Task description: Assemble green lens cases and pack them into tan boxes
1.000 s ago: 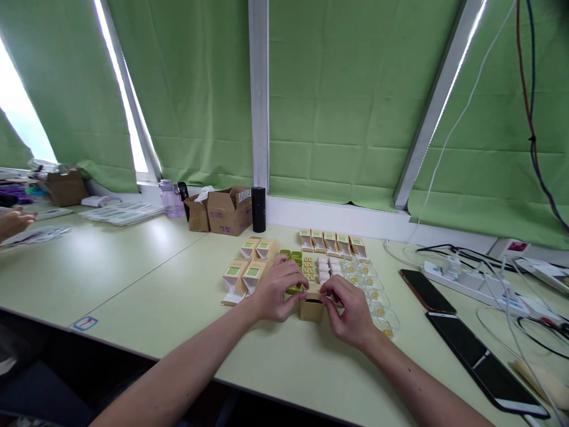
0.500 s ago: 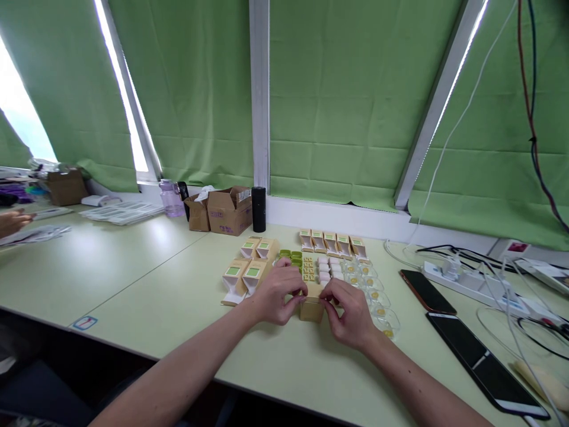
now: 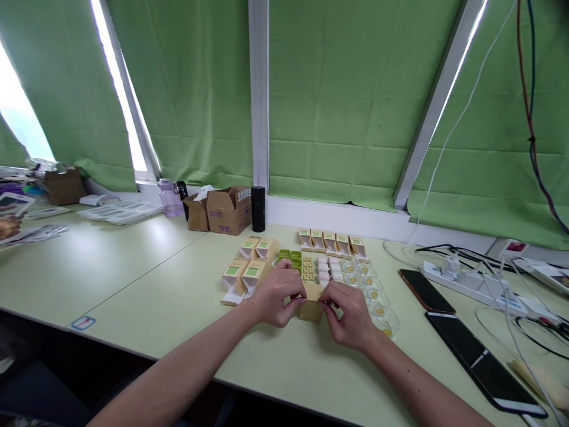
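A small tan cardboard box [image 3: 312,309] stands on the table between my hands. My left hand [image 3: 281,293] pinches its left upper edge between thumb and fingers. On the opposite side, my right hand [image 3: 347,311] pinches the right upper edge. Just beyond the box are green square pieces [image 3: 295,255], small yellowish tiles [image 3: 307,268] and pale pink pieces [image 3: 323,268], set in rows. Clear plastic cups [image 3: 386,322] with yellow centres line up past my right hand. Several tan boxes with green labels [image 3: 253,273] stand left of my left hand.
More small boxes [image 3: 329,242] form a row at the back. Two phones [image 3: 427,290] and a white power strip [image 3: 473,286] with cables lie at right. A black bottle [image 3: 258,209] and cardboard carton [image 3: 229,210] stand by the wall. Another person's hand [image 3: 11,225] shows at far left.
Both my hands keep their pinch on the box, which has hardly moved. At far left, the other person's hand has shifted and a white-framed object now shows there.
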Demonstrator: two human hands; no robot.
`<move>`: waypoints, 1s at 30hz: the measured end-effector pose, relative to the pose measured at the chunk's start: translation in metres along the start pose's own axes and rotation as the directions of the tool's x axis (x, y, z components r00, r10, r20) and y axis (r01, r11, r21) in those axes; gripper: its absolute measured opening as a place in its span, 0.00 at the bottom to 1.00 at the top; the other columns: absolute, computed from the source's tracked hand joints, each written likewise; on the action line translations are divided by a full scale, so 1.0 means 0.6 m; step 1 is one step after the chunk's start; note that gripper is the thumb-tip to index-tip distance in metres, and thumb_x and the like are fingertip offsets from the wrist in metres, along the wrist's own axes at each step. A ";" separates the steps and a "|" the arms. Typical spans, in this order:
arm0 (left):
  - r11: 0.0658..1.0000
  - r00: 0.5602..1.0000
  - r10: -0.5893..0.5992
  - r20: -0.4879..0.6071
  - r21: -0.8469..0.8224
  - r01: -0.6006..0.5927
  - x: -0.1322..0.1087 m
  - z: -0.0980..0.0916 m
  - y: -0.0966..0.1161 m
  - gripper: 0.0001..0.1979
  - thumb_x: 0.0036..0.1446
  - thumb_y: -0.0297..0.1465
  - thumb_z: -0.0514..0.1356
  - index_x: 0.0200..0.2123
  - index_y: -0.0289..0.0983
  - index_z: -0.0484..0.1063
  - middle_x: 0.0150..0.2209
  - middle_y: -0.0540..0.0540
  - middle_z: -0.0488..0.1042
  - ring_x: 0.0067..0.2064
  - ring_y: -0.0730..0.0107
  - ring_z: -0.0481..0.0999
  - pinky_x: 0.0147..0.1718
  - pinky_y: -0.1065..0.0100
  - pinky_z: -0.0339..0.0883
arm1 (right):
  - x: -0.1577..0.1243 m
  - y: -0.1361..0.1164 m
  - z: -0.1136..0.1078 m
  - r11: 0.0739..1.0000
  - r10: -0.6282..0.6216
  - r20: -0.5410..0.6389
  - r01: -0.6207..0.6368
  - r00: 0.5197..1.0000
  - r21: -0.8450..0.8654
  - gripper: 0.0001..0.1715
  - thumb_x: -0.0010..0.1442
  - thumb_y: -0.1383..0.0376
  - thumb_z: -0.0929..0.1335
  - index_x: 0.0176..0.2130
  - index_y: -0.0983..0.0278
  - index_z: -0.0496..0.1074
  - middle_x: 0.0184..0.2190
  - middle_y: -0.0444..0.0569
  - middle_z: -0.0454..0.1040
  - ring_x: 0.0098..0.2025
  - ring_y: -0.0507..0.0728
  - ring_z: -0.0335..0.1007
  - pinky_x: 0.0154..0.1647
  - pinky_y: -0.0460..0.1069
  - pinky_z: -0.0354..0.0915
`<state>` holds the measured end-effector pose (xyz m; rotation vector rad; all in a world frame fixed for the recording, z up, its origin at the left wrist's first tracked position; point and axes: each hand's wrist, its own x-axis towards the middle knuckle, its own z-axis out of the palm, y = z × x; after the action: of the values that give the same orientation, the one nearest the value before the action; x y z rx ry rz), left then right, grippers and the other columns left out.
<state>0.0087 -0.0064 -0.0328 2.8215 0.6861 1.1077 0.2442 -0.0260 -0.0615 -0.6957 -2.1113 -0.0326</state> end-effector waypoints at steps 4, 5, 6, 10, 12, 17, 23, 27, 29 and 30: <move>1.000 1.000 0.007 0.002 0.002 -0.007 -0.001 0.002 0.000 0.02 0.53 0.29 0.61 0.29 0.42 0.71 0.23 0.49 0.70 0.29 0.62 0.68 0.43 0.54 0.59 | 0.000 0.002 -0.001 1.000 -0.009 0.004 0.009 1.000 0.010 0.09 0.55 0.74 0.66 0.32 0.59 0.66 0.26 0.44 0.67 0.27 0.55 0.61 0.28 0.49 0.51; 1.000 1.000 -0.001 0.005 0.000 0.001 -0.001 0.002 0.000 0.02 0.53 0.29 0.61 0.29 0.41 0.71 0.23 0.49 0.70 0.29 0.62 0.68 0.43 0.54 0.59 | 0.000 0.002 -0.001 1.000 -0.012 0.005 0.012 1.000 0.013 0.09 0.55 0.74 0.66 0.32 0.59 0.66 0.26 0.44 0.67 0.27 0.54 0.61 0.28 0.49 0.51; 1.000 1.000 -0.008 0.008 -0.003 0.008 -0.001 0.002 0.000 0.02 0.53 0.30 0.61 0.29 0.41 0.71 0.23 0.49 0.70 0.29 0.62 0.68 0.43 0.54 0.59 | 0.001 0.002 -0.001 1.000 -0.016 0.006 0.016 1.000 0.016 0.09 0.55 0.74 0.66 0.32 0.59 0.66 0.25 0.44 0.66 0.27 0.54 0.60 0.28 0.49 0.51; 1.000 1.000 0.000 0.009 -0.019 0.000 -0.001 0.004 -0.001 0.02 0.53 0.30 0.62 0.28 0.41 0.71 0.22 0.50 0.69 0.27 0.63 0.68 0.43 0.53 0.59 | 0.001 0.001 -0.002 0.999 -0.026 0.009 0.026 1.000 0.018 0.09 0.55 0.74 0.66 0.32 0.60 0.66 0.25 0.44 0.67 0.26 0.54 0.60 0.28 0.49 0.50; 1.000 1.000 0.002 0.014 -0.018 -0.002 0.000 0.005 -0.001 0.03 0.53 0.30 0.61 0.28 0.42 0.71 0.21 0.50 0.68 0.27 0.63 0.67 0.44 0.53 0.59 | 0.001 0.001 -0.001 1.000 -0.021 0.018 0.021 1.000 0.018 0.09 0.55 0.74 0.66 0.31 0.59 0.65 0.25 0.44 0.67 0.26 0.54 0.60 0.28 0.49 0.50; 1.000 0.999 0.026 0.022 0.016 -0.027 0.001 0.003 0.004 0.03 0.54 0.29 0.61 0.28 0.41 0.71 0.21 0.51 0.68 0.27 0.64 0.67 0.44 0.53 0.59 | 0.000 0.003 -0.002 1.000 -0.008 0.052 0.008 0.999 0.017 0.09 0.56 0.74 0.66 0.32 0.59 0.65 0.26 0.44 0.68 0.27 0.55 0.62 0.28 0.50 0.51; 0.982 0.987 -0.119 -0.105 0.137 0.133 0.003 0.010 -0.001 0.07 0.62 0.29 0.58 0.35 0.40 0.77 0.25 0.48 0.76 0.27 0.65 0.69 0.39 0.58 0.55 | 0.003 0.016 -0.022 0.998 -0.045 0.124 0.050 0.991 -0.045 0.11 0.60 0.69 0.67 0.43 0.59 0.67 0.32 0.47 0.72 0.31 0.57 0.66 0.30 0.51 0.56; 0.948 0.975 -0.212 -0.062 0.231 0.221 0.004 0.015 -0.005 0.10 0.64 0.28 0.56 0.35 0.39 0.78 0.24 0.49 0.77 0.24 0.66 0.68 0.36 0.60 0.53 | 0.006 0.025 -0.033 0.995 -0.028 0.201 0.047 0.979 -0.089 0.22 0.57 0.67 0.69 0.51 0.59 0.65 0.40 0.51 0.74 0.39 0.61 0.70 0.35 0.52 0.60; 0.941 0.977 -0.210 -0.034 0.266 0.211 0.004 0.015 -0.005 0.13 0.64 0.28 0.56 0.28 0.38 0.75 0.22 0.49 0.74 0.23 0.68 0.66 0.36 0.60 0.52 | 0.007 0.028 -0.035 0.992 -0.025 0.214 0.050 0.976 -0.112 0.23 0.56 0.69 0.68 0.52 0.59 0.65 0.41 0.52 0.75 0.40 0.62 0.71 0.35 0.52 0.60; 0.939 0.979 -0.203 -0.036 0.275 0.205 0.004 0.015 -0.005 0.14 0.64 0.28 0.55 0.25 0.38 0.72 0.20 0.50 0.73 0.22 0.69 0.65 0.35 0.60 0.52 | 0.008 0.029 -0.035 0.991 -0.023 0.209 0.050 0.978 -0.122 0.23 0.56 0.70 0.67 0.52 0.59 0.65 0.41 0.52 0.75 0.40 0.62 0.71 0.34 0.52 0.59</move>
<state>0.0150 -0.0014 -0.0387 2.8774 1.1917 1.0616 0.2664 -0.0146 -0.0490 -0.7634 -2.3375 -0.1205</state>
